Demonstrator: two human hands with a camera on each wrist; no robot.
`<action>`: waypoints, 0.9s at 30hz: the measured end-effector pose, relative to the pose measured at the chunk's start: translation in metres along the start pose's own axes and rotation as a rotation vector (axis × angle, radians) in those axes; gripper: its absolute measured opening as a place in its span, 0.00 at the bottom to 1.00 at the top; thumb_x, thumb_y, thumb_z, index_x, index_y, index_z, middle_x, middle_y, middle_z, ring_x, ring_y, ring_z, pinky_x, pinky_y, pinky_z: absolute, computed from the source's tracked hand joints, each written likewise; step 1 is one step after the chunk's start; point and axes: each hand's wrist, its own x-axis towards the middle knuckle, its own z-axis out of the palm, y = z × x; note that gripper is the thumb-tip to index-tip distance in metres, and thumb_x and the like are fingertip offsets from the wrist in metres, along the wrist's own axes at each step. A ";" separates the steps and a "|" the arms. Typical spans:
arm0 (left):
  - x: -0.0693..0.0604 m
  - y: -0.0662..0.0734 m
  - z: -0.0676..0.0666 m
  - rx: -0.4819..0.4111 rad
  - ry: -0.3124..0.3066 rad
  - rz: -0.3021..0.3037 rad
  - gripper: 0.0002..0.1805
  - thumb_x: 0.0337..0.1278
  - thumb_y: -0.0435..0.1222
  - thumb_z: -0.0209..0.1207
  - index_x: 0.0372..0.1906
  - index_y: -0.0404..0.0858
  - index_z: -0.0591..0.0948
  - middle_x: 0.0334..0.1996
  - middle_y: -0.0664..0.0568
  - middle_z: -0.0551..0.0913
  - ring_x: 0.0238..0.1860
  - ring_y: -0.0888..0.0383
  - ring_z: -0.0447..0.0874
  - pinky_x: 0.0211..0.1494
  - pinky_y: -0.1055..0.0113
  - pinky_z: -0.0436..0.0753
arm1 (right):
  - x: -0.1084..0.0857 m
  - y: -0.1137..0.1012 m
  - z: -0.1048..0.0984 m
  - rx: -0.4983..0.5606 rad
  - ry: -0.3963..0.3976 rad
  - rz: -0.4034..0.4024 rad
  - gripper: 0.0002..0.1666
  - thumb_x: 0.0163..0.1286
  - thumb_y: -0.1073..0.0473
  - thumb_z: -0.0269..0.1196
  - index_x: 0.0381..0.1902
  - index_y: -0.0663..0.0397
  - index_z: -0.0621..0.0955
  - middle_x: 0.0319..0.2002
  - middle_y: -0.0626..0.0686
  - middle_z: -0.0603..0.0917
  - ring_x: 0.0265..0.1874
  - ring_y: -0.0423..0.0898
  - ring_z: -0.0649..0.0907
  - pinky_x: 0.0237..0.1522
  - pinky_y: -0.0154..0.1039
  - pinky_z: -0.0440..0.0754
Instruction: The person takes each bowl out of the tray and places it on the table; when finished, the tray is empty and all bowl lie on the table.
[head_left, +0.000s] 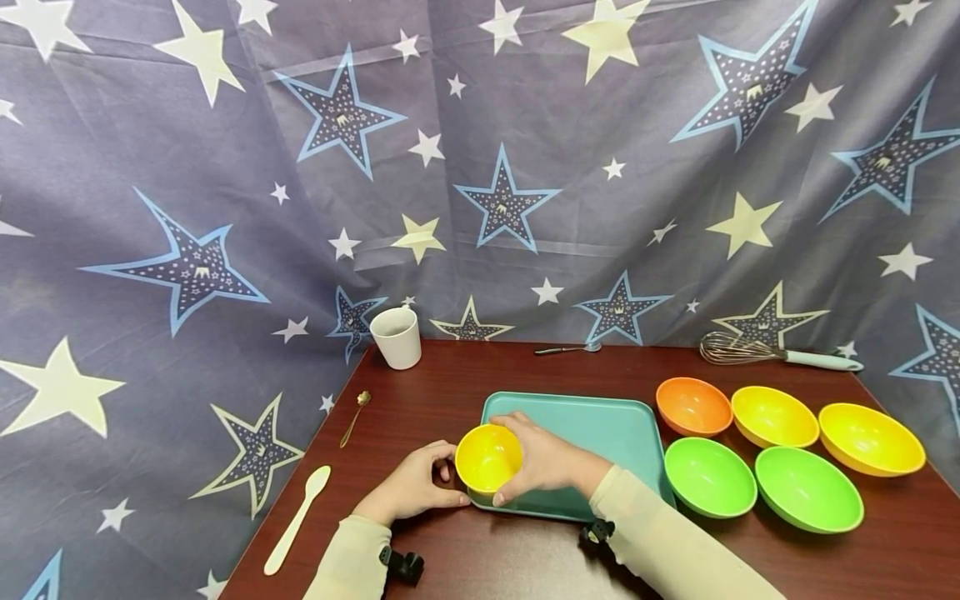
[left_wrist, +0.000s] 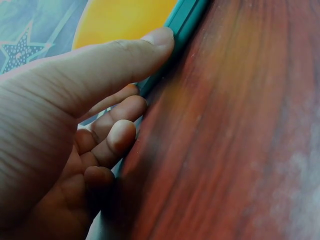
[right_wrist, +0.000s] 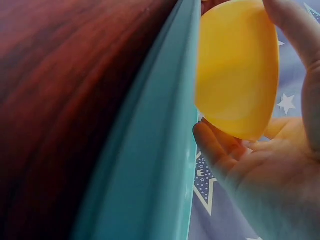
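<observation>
A small yellow bowl (head_left: 489, 460) stands upright at the left front corner of the teal tray (head_left: 600, 429). My right hand (head_left: 546, 458) grips it from the right; in the right wrist view the thumb and fingers lie around the yellow bowl (right_wrist: 237, 70). Beside its left side is my left hand (head_left: 416, 485), with loosely bent fingers. In the left wrist view, that hand's thumb reaches to the rim of the tray (left_wrist: 189, 20), and nothing is held in the palm.
Right of the tray are orange (head_left: 693, 406), yellow (head_left: 775, 417) and green bowls (head_left: 710, 477). A whisk (head_left: 780, 354) and a fork-like utensil (head_left: 567, 349) lie behind. At left are a white cup (head_left: 397, 338), a small gold spoon (head_left: 356, 418) and a cream spoon (head_left: 297, 521).
</observation>
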 end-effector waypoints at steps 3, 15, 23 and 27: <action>0.000 -0.001 0.000 -0.001 0.002 0.002 0.25 0.47 0.50 0.81 0.50 0.57 0.81 0.36 0.57 0.78 0.37 0.58 0.77 0.40 0.66 0.80 | 0.001 0.002 0.001 -0.003 0.010 -0.005 0.76 0.38 0.38 0.88 0.81 0.55 0.63 0.68 0.51 0.71 0.62 0.51 0.76 0.62 0.53 0.77; 0.000 -0.003 0.002 -0.017 0.014 0.010 0.25 0.48 0.49 0.81 0.51 0.58 0.82 0.39 0.59 0.80 0.38 0.56 0.78 0.42 0.66 0.80 | -0.001 0.003 0.001 -0.010 0.058 -0.025 0.73 0.38 0.38 0.87 0.79 0.55 0.66 0.67 0.52 0.72 0.60 0.51 0.77 0.60 0.52 0.79; 0.001 -0.003 0.001 -0.016 0.010 0.002 0.27 0.48 0.49 0.81 0.54 0.56 0.82 0.42 0.61 0.81 0.39 0.57 0.79 0.44 0.66 0.80 | -0.005 0.002 -0.006 -0.025 0.087 -0.022 0.72 0.38 0.38 0.87 0.78 0.51 0.66 0.67 0.52 0.72 0.60 0.51 0.78 0.59 0.52 0.79; 0.001 -0.002 0.001 -0.015 0.010 -0.006 0.29 0.49 0.49 0.81 0.57 0.55 0.82 0.44 0.61 0.82 0.40 0.58 0.79 0.45 0.67 0.80 | -0.008 0.000 -0.011 -0.022 0.108 -0.013 0.71 0.38 0.39 0.88 0.78 0.50 0.67 0.66 0.51 0.72 0.59 0.51 0.78 0.57 0.51 0.80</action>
